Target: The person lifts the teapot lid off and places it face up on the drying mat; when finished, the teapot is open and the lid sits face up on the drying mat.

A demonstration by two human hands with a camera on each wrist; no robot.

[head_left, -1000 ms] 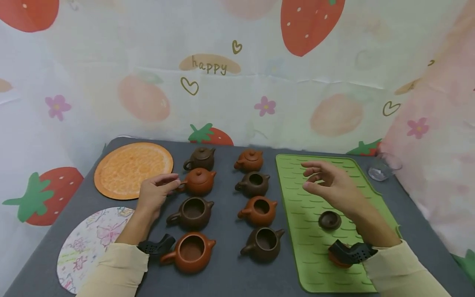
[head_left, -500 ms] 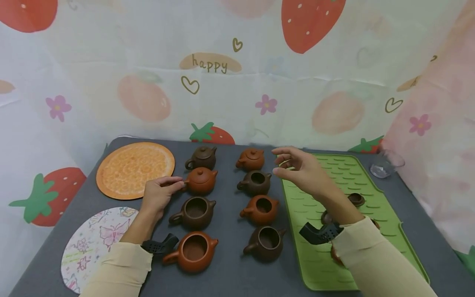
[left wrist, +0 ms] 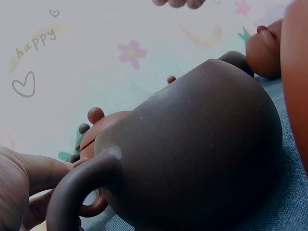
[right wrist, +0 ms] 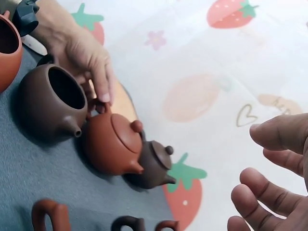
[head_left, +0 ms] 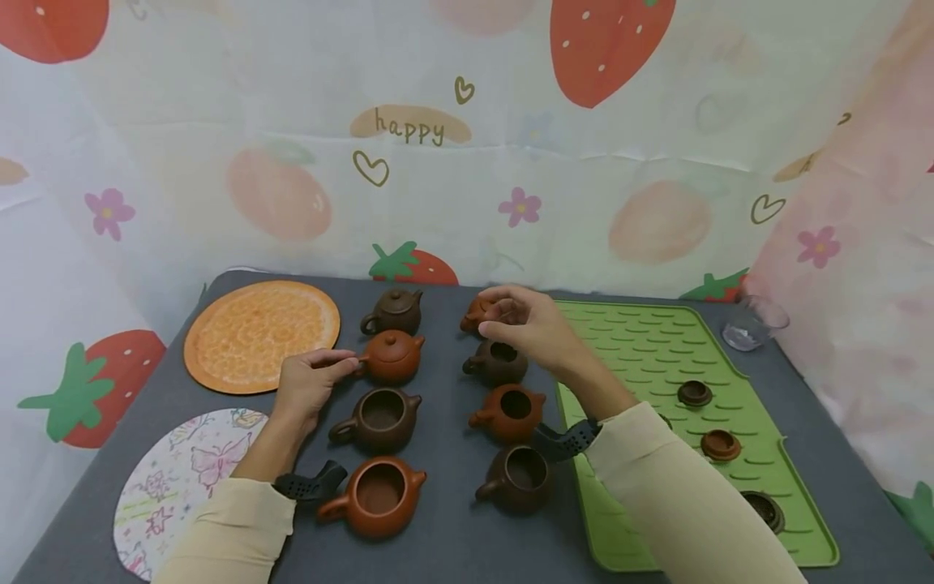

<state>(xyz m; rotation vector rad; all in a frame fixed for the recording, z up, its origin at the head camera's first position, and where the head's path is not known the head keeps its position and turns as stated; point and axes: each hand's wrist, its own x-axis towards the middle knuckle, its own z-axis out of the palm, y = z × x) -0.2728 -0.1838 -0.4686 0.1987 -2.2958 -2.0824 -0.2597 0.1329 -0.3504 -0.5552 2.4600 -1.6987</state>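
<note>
Between finger and thumb, my left hand (head_left: pixel 308 383) pinches the handle of a lidded reddish-brown teapot (head_left: pixel 392 358), which stands on the table; the right wrist view shows this teapot (right wrist: pixel 113 144) with its lid on. My right hand (head_left: pixel 529 328) hovers with loosely bent, parted fingers over the far end of the right-hand row, holding nothing. It partly covers a reddish teapot (head_left: pixel 473 315) and a dark lidless teapot (head_left: pixel 496 363). Behind the held teapot stands a dark lidded teapot (head_left: pixel 397 311). A dark lidless teapot (left wrist: pixel 192 139) fills much of the left wrist view.
Nearer stand lidless teapots: dark (head_left: pixel 383 414) and reddish (head_left: pixel 379 491) at left, reddish (head_left: pixel 513 410) and dark (head_left: pixel 521 474) at right. Several lids, including a reddish lid (head_left: pixel 721 444), lie on the green mat (head_left: pixel 620 511). Left are two round mats; a clear glass (head_left: pixel 751 324) stands far right.
My right hand has moved left from above the green mat to above the right-hand row of teapots, uncovering lids on the mat. My left hand keeps its pinch on the teapot handle.
</note>
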